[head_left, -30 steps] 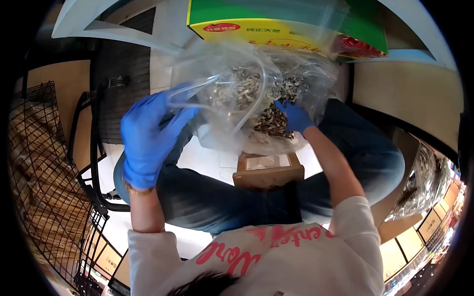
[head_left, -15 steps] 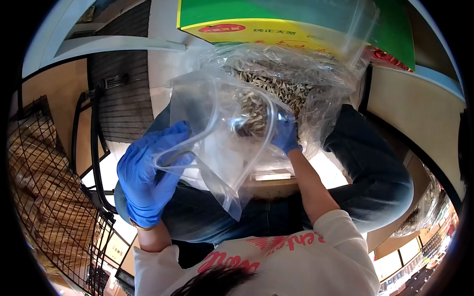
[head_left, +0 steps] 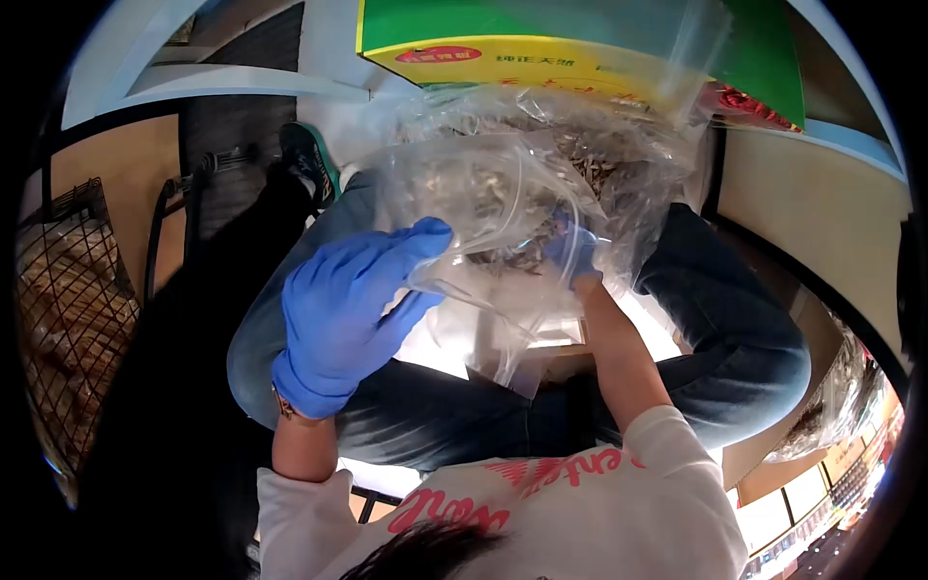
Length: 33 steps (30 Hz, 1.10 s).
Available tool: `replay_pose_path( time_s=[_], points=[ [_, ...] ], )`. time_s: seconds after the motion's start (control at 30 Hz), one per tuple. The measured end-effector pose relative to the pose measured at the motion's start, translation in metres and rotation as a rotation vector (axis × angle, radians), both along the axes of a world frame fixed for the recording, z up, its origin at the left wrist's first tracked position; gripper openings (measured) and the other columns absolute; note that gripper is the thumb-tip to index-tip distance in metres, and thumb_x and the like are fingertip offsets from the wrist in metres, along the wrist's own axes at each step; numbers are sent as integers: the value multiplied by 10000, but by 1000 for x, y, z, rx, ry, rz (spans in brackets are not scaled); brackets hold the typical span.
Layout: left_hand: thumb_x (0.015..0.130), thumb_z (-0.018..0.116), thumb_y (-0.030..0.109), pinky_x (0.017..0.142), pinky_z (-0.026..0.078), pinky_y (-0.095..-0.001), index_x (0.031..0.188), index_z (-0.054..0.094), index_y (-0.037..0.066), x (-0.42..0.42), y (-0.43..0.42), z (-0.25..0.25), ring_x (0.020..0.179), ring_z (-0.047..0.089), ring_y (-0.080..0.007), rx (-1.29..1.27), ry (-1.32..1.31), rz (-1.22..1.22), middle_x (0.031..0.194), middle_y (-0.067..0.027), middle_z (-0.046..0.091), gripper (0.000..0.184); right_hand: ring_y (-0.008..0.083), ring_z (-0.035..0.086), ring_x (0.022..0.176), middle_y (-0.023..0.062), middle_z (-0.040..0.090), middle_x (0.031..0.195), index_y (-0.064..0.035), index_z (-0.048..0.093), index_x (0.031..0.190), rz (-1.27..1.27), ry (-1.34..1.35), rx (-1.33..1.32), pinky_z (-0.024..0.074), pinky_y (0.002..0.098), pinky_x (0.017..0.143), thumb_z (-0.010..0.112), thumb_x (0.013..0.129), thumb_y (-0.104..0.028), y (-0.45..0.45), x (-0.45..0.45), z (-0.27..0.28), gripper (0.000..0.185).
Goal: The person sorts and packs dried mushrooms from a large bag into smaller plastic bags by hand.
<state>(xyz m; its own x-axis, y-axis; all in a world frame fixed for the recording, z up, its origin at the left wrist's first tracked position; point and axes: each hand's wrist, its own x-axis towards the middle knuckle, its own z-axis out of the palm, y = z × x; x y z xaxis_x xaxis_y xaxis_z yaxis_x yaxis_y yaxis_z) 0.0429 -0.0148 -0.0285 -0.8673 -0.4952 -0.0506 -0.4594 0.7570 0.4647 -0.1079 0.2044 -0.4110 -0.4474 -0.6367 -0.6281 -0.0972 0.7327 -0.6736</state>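
Blue-gloved, my left hand (head_left: 353, 309) pinches the edge of a clear zip bag (head_left: 464, 188) between thumb and fingers. My right hand (head_left: 572, 249), also gloved in blue, is inside the clear bag's mouth, seen through the plastic; its fingers are blurred, and I cannot make out whether they grip anything. Dried, greyish-brown strips (head_left: 522, 256) lie beside its fingertips. Behind both hands, a large crumpled plastic bag (head_left: 648, 155) holds more of these strips.
A green and yellow box (head_left: 580, 43) stands at the back. A wooden box (head_left: 565, 364) sits between my knees. At left are a wire basket (head_left: 72, 319) and another person's dark-clad leg with a shoe (head_left: 311, 159). A plastic-wrapped bundle (head_left: 836, 396) is at right.
My left hand has moved right with the bag's edge. My right hand has gone from the strips in the large bag into the clear bag. Another person's leg has appeared at left.
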Motion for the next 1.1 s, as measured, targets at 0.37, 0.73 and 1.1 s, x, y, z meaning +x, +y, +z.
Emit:
replay_pose_path(
  time_s=[0.37,0.73,1.1],
  points=[
    [768,663,296,583,473,-359,909,619,88,-18,9,-26,666,608,-266,-112,-39,-89,742,-75,630,255,149,572,889,109,594,1075,-82,373,1354,-277,-100,-254,469,272,790,773,629,-117,-17,3,61,829],
    [758,648,313,587,481,-420,905,576,113,-9,18,-56,703,623,-308,-40,-194,-83,732,-109,626,258,131,562,991,68,571,1148,-58,451,1282,-601,-116,-775,439,237,849,563,691,156,-15,1,230,639],
    [754,641,276,598,482,-415,926,550,99,4,27,-80,713,610,-318,-55,-147,-159,758,-107,615,264,166,518,1096,92,512,1239,-47,464,1279,-281,297,-780,408,280,937,567,665,137,-12,-17,291,649]
  ],
)
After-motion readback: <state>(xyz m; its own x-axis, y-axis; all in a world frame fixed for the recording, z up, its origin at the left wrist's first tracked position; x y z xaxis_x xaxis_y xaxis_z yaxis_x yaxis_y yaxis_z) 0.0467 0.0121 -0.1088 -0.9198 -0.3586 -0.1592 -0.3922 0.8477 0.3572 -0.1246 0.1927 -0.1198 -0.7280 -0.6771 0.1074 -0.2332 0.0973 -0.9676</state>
